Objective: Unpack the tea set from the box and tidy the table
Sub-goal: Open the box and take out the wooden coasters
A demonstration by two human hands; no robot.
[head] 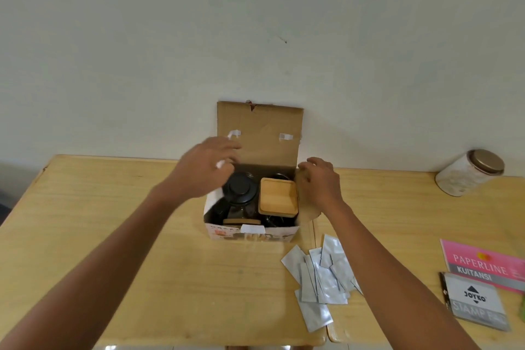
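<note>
While the box (252, 207) stands open at the tabletop's (142, 264) far edge, the blurred left hand (210, 167), fingers loosely spread, hovers over the black teapot lid (240, 187); the right hand (319, 182) rests on the side flap, gripping nothing. Lift pieces straight up, steadying the box. Foil sachets (321, 278) clutter the near edge; a jar (470, 172) occupies the far right corner.
</note>
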